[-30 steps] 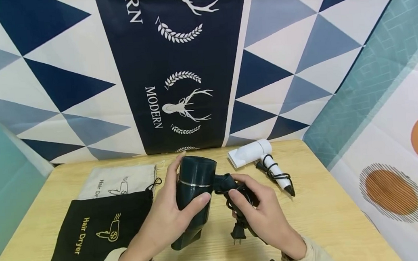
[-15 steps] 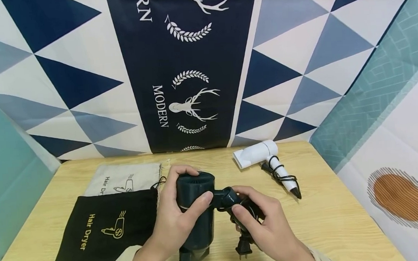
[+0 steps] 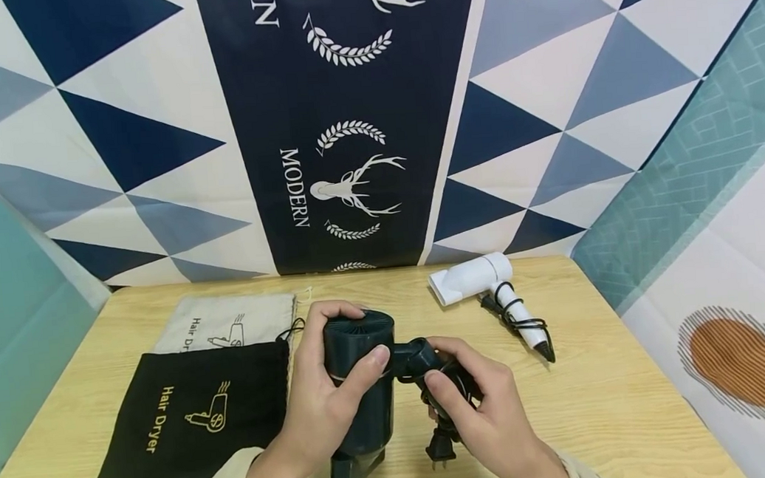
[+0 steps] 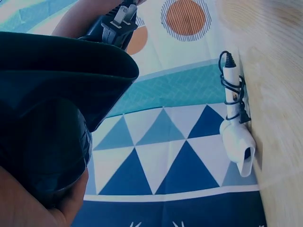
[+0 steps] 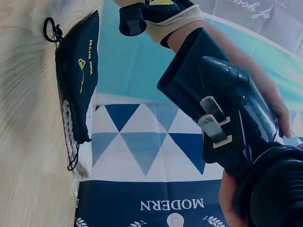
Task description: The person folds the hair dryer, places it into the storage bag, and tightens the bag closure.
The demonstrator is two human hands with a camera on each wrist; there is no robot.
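Note:
Both hands hold a dark green hair dryer (image 3: 366, 410) above the table. My left hand (image 3: 324, 406) grips its barrel, thumb on the near side and fingers round the far left. The round vent end faces up and the flat nozzle (image 4: 66, 90) points down, as the left wrist view shows close up. With my right hand (image 3: 491, 413) I grip the handle at right, where a black cord is wound in a bundle. A two-pin plug (image 3: 440, 446) hangs below that hand; its metal prongs (image 5: 213, 123) show large in the right wrist view. Part of the handle is hidden by my fingers.
A white hair dryer (image 3: 472, 279) with its cord wrapped round the handle lies at the back right. To the left, a black drawstring pouch (image 3: 190, 445) marked Hair Dryer overlaps a white pouch (image 3: 182, 320). Patterned cloth hangs behind the wooden table (image 3: 600, 401).
The green hair dryer has been lowered and tipped, bringing its vent end into sight, with the nozzle now lower. Both hands keep their hold; the last half second shows little movement.

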